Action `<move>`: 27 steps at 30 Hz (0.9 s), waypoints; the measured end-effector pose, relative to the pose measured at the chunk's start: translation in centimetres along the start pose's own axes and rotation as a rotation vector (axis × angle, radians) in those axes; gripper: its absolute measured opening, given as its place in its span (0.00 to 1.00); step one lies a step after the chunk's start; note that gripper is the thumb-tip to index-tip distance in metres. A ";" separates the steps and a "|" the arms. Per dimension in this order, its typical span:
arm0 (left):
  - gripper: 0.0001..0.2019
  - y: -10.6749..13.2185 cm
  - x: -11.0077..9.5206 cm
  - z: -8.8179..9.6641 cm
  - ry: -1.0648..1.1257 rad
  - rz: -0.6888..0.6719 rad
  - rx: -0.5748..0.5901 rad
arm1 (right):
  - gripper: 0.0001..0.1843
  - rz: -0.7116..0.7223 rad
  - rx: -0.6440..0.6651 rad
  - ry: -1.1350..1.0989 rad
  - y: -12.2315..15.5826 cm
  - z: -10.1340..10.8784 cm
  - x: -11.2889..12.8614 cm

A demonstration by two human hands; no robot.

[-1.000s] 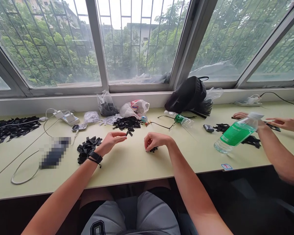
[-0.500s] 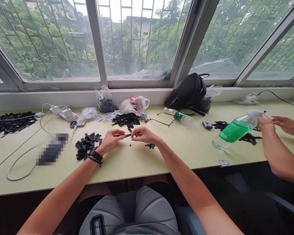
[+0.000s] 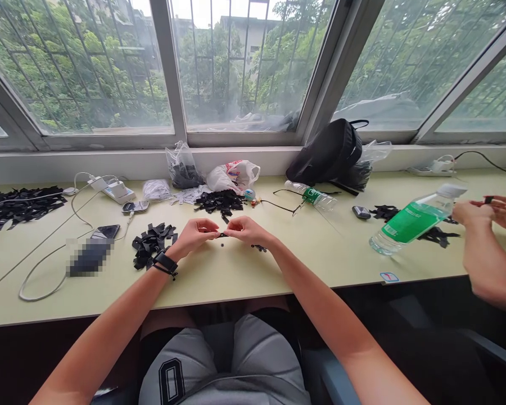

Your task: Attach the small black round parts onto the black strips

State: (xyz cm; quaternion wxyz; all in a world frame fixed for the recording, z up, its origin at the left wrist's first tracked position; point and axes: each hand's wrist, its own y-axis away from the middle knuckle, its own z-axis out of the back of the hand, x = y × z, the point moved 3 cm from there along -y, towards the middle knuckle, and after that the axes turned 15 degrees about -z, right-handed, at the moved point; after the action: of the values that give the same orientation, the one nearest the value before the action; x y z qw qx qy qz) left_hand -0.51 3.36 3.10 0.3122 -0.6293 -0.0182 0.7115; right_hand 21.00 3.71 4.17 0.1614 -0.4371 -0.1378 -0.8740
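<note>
Between the fingertips of my two hands is a small black strip (image 3: 222, 235), mostly covered by the fingers. My left hand (image 3: 194, 236), with a black watch on its wrist, pinches the left end. Closed at the strip's right end is my right hand (image 3: 248, 230). A single small black ring (image 3: 222, 245) lies on the table just below the strip. More small black rings (image 3: 260, 248) lie by my right wrist, partly covered by it. Left of my left wrist is a pile of short black strips (image 3: 149, 247); another black strip pile (image 3: 220, 201) lies beyond my hands.
A phone (image 3: 93, 253) with a cable lies on the left. At the back are plastic bags (image 3: 234, 175), a black backpack (image 3: 326, 152) and glasses (image 3: 284, 207). A large water bottle (image 3: 413, 222) stands tilted on the right, beside a co-worker's hands (image 3: 474, 216).
My right hand has moved slightly left, closing in on my left hand and covering more of the strip. The view has shifted a little. The co-worker's hands now show a small dark piece.
</note>
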 end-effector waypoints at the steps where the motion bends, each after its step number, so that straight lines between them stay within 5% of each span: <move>1: 0.17 0.1 0.0 0.0 -0.012 0.010 0.019 | 0.21 -0.007 0.019 0.004 0.0 -0.1 0.0; 19: 0.11 0.4 0.4 -0.9 -0.198 -0.004 0.126 | 0.11 0.011 0.067 0.085 -0.1 -1.4 -0.5; 27: 0.09 0.7 -0.5 -1.5 -0.435 -0.247 0.257 | 0.13 0.047 -0.217 0.217 -0.5 0.2 -1.1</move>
State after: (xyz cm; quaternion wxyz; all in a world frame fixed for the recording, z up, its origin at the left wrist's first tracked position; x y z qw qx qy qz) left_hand 0.60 1.99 2.96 0.4625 -0.4101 -0.0708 0.7829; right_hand 21.58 4.42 3.29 0.1473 -0.3579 -0.0140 -0.9220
